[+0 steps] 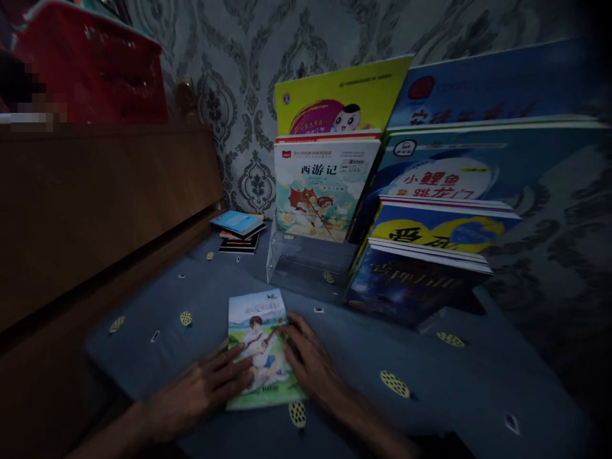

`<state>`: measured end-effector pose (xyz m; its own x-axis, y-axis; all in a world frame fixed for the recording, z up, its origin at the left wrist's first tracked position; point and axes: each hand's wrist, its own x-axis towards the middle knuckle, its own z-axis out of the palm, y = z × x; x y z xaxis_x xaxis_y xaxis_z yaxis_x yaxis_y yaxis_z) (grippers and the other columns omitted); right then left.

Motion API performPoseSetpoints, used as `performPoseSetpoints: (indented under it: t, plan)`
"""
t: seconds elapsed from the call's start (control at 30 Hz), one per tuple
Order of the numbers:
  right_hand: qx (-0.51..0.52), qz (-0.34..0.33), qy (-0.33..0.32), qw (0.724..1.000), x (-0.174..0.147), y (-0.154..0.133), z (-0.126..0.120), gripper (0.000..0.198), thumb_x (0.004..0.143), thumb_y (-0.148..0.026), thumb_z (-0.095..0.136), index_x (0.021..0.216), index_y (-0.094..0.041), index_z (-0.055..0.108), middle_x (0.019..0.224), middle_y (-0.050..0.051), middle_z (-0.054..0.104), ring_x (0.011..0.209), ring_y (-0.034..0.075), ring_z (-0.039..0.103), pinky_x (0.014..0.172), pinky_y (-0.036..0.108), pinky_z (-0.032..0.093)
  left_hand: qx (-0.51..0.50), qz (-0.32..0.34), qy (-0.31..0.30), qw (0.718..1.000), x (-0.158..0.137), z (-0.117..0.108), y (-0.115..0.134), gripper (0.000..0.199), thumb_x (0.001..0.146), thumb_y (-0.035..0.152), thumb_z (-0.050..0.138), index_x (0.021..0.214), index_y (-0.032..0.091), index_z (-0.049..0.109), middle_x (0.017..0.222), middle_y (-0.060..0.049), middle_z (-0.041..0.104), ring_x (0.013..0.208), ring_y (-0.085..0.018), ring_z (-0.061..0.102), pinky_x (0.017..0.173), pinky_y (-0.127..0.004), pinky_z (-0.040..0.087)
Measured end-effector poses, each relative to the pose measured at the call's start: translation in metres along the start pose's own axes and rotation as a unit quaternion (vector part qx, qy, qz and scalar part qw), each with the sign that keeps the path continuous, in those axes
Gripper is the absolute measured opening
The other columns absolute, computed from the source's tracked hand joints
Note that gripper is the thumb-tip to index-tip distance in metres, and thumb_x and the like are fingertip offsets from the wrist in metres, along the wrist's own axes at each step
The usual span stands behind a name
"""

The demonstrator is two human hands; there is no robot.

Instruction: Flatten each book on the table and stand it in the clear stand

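Observation:
A small paperback book with a cover drawing of a seated figure playing a guitar-like instrument appears to lie on the dark blue patterned cloth. My left hand rests on its left side, fingers stretched flat across the cover and thumb hidden. At the right edge is my right hand, fingers spread and slightly bent, tips touching the cover. Beyond the book stands a clear display rack, with a white-covered picture book upright in its left column.
Blue books fill the rack's right column in tiers, and a yellow book stands behind the white one. Several small books are stacked left of the rack. A wooden panel borders the left, with a red container above it.

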<state>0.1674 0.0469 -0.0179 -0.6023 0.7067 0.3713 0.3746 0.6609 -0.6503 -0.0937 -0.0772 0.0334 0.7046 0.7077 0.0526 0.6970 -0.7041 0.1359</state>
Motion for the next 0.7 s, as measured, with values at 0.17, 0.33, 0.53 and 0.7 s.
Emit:
performPoseSetpoints:
  t: [0.17,0.33,0.53,0.7]
  plan:
    - [-0.063,0.034,0.026,0.997,-0.033,0.003,-0.012,0.033,0.097,-0.021,0.047,0.124,-0.022,0.066,0.146,0.015,0.053,0.135,0.031,0.052,0.107,0.052,0.051,-0.058,0.067,-0.006,0.996,0.016,0.001,0.008,0.071,0.1,0.016,0.047,0.161,0.031,0.016,0.162,-0.006,0.038,0.153,-0.024,0.027,0.125,-0.051,0.026]
    - [-0.08,0.027,0.002,0.996,-0.057,-0.014,-0.016,0.042,0.1,-0.022,0.043,0.14,-0.019,0.057,0.149,0.016,0.051,0.14,0.03,0.046,0.112,0.053,0.048,-0.113,-0.001,0.011,0.994,0.015,0.0,0.002,0.069,0.095,0.007,0.043,0.157,0.036,0.03,0.167,-0.002,0.024,0.155,-0.026,0.019,0.12,-0.05,0.036]
    - [-0.093,0.039,-0.02,0.995,-0.06,-0.026,-0.011,0.045,0.101,-0.024,0.041,0.142,-0.012,0.054,0.152,0.019,0.048,0.143,0.034,0.041,0.114,0.058,0.044,-0.084,-0.186,0.068,0.977,0.025,0.027,-0.013,0.053,0.103,0.03,0.041,0.156,0.024,0.034,0.167,-0.009,0.023,0.147,-0.028,0.04,0.114,-0.042,0.046]
    - [-0.085,0.031,0.012,0.996,-0.075,-0.025,-0.013,0.044,0.099,-0.023,0.045,0.141,-0.017,0.056,0.15,0.017,0.05,0.141,0.034,0.042,0.112,0.06,0.046,-0.058,-0.173,0.125,0.975,0.047,0.045,-0.007,0.05,0.103,0.035,0.042,0.15,0.019,0.042,0.162,-0.012,0.036,0.147,-0.028,0.039,0.117,-0.044,0.043]
